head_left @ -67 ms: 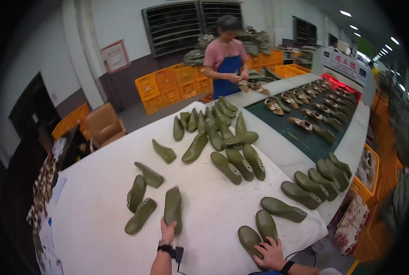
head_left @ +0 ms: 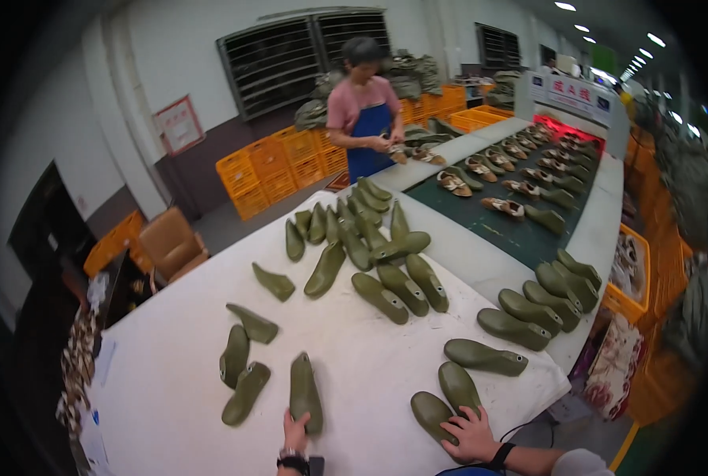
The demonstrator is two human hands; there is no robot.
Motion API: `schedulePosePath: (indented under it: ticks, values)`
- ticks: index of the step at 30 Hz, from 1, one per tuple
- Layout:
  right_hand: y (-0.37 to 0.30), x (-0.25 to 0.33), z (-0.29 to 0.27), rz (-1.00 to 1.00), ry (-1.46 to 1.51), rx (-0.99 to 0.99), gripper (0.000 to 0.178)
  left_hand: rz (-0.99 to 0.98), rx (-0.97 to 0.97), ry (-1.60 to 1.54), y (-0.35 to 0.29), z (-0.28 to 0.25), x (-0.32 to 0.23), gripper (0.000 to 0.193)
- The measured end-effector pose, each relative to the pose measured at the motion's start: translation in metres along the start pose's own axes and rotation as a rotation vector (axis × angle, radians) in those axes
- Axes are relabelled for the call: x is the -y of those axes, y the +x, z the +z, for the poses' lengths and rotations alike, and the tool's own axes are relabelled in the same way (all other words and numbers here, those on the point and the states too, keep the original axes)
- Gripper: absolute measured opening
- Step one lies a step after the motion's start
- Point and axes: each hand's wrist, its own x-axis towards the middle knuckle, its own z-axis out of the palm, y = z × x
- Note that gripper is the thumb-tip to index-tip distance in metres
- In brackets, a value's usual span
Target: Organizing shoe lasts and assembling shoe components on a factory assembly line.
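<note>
gripping the near end of a green foot shape (head_left: 305,389), my left hand (head_left: 294,435) had its fingers closed around it. from far away, i could not tell if that shape was lifted or lying on the white table (head_left: 171,397). my right hand (head_left: 471,436) was well apart from the left one, with its fingers spread over the near ends of one fat green shape (head_left: 430,416) and its neighbor (head_left: 458,386). i could not tell if it squeezed them. three loose shapes (head_left: 234,355) lay left of my left hand. a big bunch (head_left: 355,247) sat farther back, and a row (head_left: 530,309) ran up the right side. past them, shoes (head_left: 481,168) sat on a green belt (head_left: 457,218), and a person (head_left: 367,111) in a blue apron held a shoe (head_left: 398,154).
</note>
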Motion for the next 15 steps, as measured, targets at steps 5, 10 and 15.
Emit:
schedulePosePath:
  ticks: [5,10,15]
  values:
    - [-0.006,-0.001,-0.004,0.022,0.025,0.053,0.036,-0.339,0.27,0.17,-0.12,-0.053,-0.023,0.067]
    - [-0.01,-0.005,-0.003,0.038,0.066,0.057,0.037,-0.465,0.188,0.348,-0.135,-0.081,-0.03,0.047]
    - [-0.009,-0.005,-0.005,0.044,0.122,0.037,0.036,0.034,-0.081,0.607,-0.111,-0.009,0.018,0.057]
